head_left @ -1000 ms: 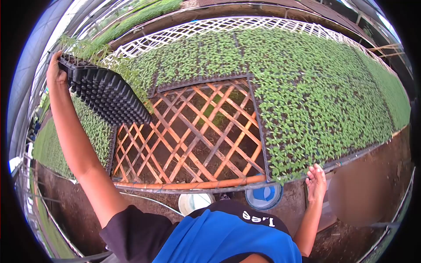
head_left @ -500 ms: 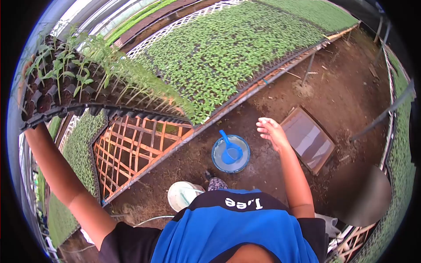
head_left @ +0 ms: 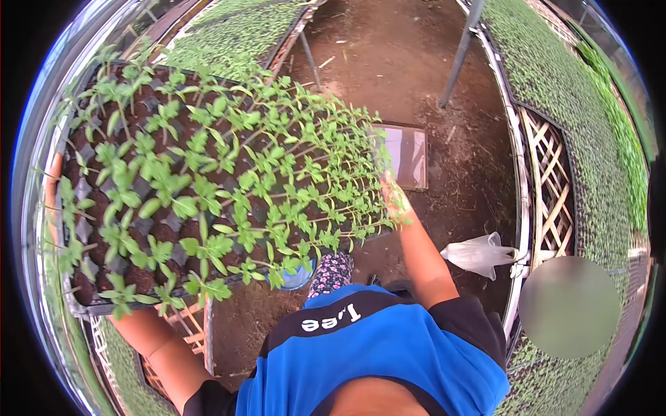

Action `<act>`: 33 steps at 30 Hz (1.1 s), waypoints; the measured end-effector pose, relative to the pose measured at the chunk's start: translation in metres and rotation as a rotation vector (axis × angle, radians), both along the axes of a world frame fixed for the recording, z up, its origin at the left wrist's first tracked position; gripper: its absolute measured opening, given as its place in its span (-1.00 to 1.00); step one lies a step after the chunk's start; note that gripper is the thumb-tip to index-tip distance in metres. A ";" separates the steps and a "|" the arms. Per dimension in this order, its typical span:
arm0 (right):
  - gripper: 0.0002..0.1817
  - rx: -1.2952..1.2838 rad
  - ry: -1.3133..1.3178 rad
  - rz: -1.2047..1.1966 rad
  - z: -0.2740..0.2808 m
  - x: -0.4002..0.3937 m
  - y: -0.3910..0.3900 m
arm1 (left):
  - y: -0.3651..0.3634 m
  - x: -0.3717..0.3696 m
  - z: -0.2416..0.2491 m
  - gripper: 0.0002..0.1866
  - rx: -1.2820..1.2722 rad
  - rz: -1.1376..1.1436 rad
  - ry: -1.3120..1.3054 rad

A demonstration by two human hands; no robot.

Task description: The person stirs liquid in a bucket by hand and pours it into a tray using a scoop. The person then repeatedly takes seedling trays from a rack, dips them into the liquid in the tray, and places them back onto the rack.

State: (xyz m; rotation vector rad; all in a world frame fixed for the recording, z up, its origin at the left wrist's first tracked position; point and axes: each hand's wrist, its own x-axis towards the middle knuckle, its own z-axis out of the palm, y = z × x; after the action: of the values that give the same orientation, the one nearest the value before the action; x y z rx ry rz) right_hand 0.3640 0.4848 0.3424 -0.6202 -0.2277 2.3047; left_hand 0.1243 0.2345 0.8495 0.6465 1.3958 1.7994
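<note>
Both arms are up, carrying a black seedling tray that fills the left and middle of the frame. The left arm comes up from the lower left – the left hand grips the tray's far left edge, only a few fingers showing. The right hand sits at the tray's right edge, mostly buried in leaves, so can't tell how tightly it's closed. A blue bowl peeks out below the tray – brown dirt floor beyond.

Bright, even daylight, diffuse from above; shadows soft and weak; heavy fisheye bend with a black vignette round the rim; seedling tray close and sharp at centre, smeared at the left edge; mild glare upper left; grey blurred patch lower right.
</note>
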 end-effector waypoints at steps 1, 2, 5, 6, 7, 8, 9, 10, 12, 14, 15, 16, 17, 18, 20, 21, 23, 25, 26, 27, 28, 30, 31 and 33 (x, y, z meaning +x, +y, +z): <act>-0.67 0.000 -0.056 -0.008 0.004 0.018 0.009 | 0.021 -0.005 -0.011 -0.70 -0.016 -0.014 -0.038; -0.67 0.000 -0.111 0.015 0.006 0.033 0.017 | 0.044 -0.009 -0.023 -0.69 -0.032 -0.021 -0.081; -0.70 0.099 -0.292 0.226 0.013 0.060 0.040 | 0.115 -0.053 -0.081 -0.68 -0.095 0.067 -0.115; -0.70 0.130 -0.354 0.259 0.006 0.060 0.045 | 0.127 -0.089 -0.121 -0.62 -0.098 0.148 0.018; -0.77 0.069 -0.434 0.211 -0.006 0.061 0.053 | 0.149 -0.117 -0.152 -0.64 -0.208 0.008 0.055; -0.88 0.078 -0.509 0.280 -0.024 0.056 0.065 | 0.174 -0.121 -0.174 -0.70 -0.281 -0.145 0.177; -0.89 0.065 -0.577 0.251 -0.053 0.055 0.075 | 0.198 -0.139 -0.212 -0.80 -0.393 -0.111 0.149; -0.89 0.046 -0.651 0.233 -0.076 0.054 0.084 | 0.221 -0.143 -0.246 -0.91 -0.395 -0.176 0.118; -0.88 -0.011 -0.907 0.221 -0.081 0.034 0.110 | 0.262 -0.160 -0.321 -0.78 -0.434 -0.259 0.100; -0.84 -0.044 -1.146 0.250 -0.100 0.019 0.133 | 0.293 -0.183 -0.403 -0.76 -0.443 -0.384 0.087; -0.83 -0.017 -1.267 0.249 -0.108 0.011 0.149 | 0.306 -0.196 -0.447 -0.76 -0.456 -0.415 0.066; -0.81 0.013 -1.386 0.246 -0.114 0.005 0.164 | 0.321 -0.197 -0.472 -0.75 -0.488 -0.429 0.206; -0.78 0.078 -1.472 0.230 -0.129 0.001 0.179 | 0.337 -0.200 -0.497 -0.75 -0.522 -0.459 0.309; -0.78 0.090 -1.497 0.195 -0.147 0.002 0.195 | 0.352 -0.202 -0.521 -0.74 -0.556 -0.493 0.411; -0.80 0.206 -1.526 0.094 -0.180 0.008 0.219 | 0.378 -0.204 -0.565 -0.72 -0.588 -0.544 0.522; -0.80 0.199 -1.567 0.088 -0.184 0.007 0.234 | 0.392 -0.201 -0.588 -0.75 -0.578 -0.495 0.552; -0.82 0.232 -1.556 0.011 -0.204 0.013 0.280 | 0.432 -0.204 -0.665 -0.75 -0.565 -0.445 0.685; -0.80 0.272 -1.649 0.000 -0.216 0.016 0.313 | 0.466 -0.199 -0.694 -0.76 -0.645 -0.442 0.806; -0.78 0.258 -1.652 -0.004 -0.211 0.013 0.331 | 0.483 -0.194 -0.703 -0.77 -0.728 -0.413 0.805; -0.78 0.261 -1.686 0.000 -0.221 0.017 0.344 | 0.496 -0.189 -0.711 -0.78 -0.809 -0.380 0.804; -0.77 0.261 -1.719 0.010 -0.234 0.022 0.360 | 0.510 -0.183 -0.721 -0.78 -0.895 -0.347 0.801; -0.76 0.265 -1.737 -0.003 -0.264 0.029 0.392 | 0.536 -0.178 -0.745 -0.77 -0.947 -0.288 0.834; -0.75 0.265 -1.725 -0.020 -0.281 0.033 0.409 | 0.550 -0.177 -0.761 -0.77 -0.964 -0.249 0.841; -0.75 0.275 -1.726 -0.042 -0.320 0.042 0.434 | 0.573 -0.175 -0.792 -0.78 -1.026 -0.188 0.842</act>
State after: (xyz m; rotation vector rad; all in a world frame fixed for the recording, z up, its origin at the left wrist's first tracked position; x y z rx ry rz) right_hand 0.4056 0.9189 0.0226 -2.1964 -1.2102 1.0411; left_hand -0.0510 0.8070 0.0571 0.9218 2.3990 0.4338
